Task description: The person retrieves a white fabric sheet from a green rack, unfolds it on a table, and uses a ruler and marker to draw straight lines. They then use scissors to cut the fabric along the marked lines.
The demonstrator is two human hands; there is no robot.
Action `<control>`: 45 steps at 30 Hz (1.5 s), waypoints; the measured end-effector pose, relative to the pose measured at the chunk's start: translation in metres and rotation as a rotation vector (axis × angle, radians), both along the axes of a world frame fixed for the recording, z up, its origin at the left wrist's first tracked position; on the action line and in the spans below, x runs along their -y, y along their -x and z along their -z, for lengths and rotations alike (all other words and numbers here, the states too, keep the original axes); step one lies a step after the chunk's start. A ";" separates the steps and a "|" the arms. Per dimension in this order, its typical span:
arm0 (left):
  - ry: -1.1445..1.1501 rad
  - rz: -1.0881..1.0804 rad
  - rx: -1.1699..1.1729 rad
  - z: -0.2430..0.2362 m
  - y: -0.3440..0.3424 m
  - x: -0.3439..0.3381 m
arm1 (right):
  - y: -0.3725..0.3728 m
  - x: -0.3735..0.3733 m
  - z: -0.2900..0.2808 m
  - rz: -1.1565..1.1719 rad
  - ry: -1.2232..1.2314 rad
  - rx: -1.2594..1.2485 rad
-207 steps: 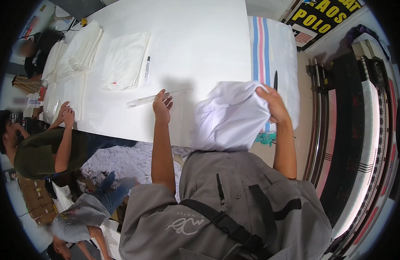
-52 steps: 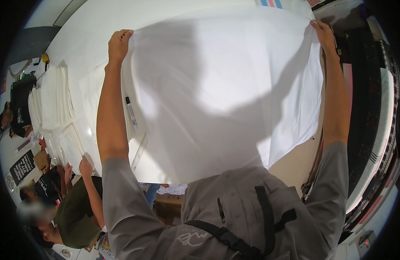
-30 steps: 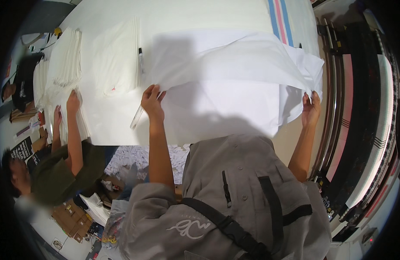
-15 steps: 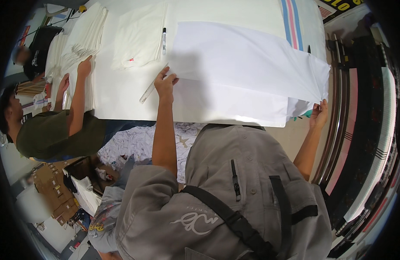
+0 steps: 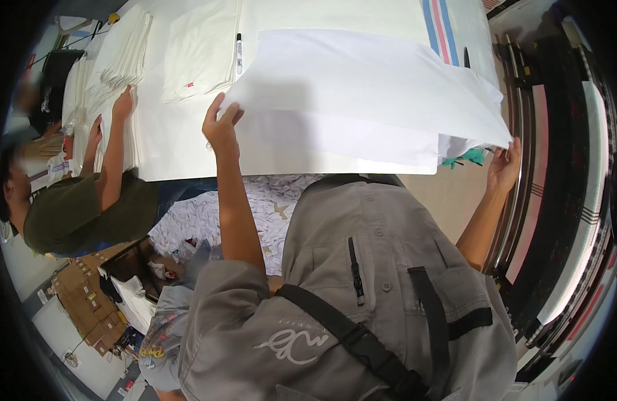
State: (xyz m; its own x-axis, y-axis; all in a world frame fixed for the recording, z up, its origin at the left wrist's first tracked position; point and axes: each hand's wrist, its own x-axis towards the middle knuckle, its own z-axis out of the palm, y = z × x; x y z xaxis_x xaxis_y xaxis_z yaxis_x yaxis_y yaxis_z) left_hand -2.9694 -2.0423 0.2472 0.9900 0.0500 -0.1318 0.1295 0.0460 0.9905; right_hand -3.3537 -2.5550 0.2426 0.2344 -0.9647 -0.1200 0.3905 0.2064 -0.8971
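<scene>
A thin white cloth (image 5: pixel 375 80) is stretched between my hands over the white table. At its left corner my left hand (image 5: pixel 221 127) is closed, with the cloth between thumb and fingers. My right hand (image 5: pixel 504 167) pinches the opposite corner, just past the table's right end, and folds run from there. Under the cloth lies a flat white sheet (image 5: pixel 362 144), its near edge showing. Just beyond my left hand are a capped marker (image 5: pixel 239 55) and a folded cream cloth (image 5: pixel 200 53) with a small red mark. A dark pointed thing (image 5: pixel 466 57) sits at the cloth's far right edge.
To the left, a co-worker (image 5: pixel 98 207) in a dark green shirt handles stacked cream cloths (image 5: pixel 121 60). Fabric rolls (image 5: pixel 556 167) line the right side. Crumpled white scraps (image 5: pixel 221 220) lie below the table. A blue-and-pink striped band (image 5: pixel 439 30) crosses its far right.
My left hand has moved left, bringing the cloth's left corner along and covering most of the clear ruler. My right hand has shifted slightly right, drawing the cloth wider. The view has shifted slightly.
</scene>
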 end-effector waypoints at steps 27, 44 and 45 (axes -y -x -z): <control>-0.381 0.097 -0.187 0.093 0.063 -0.041 | 0.059 -0.054 0.117 0.178 -0.280 -0.507; -1.328 0.560 0.457 0.106 0.045 0.023 | -0.201 -0.112 0.104 -0.496 1.230 -1.465; -1.330 0.556 0.418 0.107 0.050 0.023 | -0.207 -0.108 0.105 -0.525 1.228 -1.469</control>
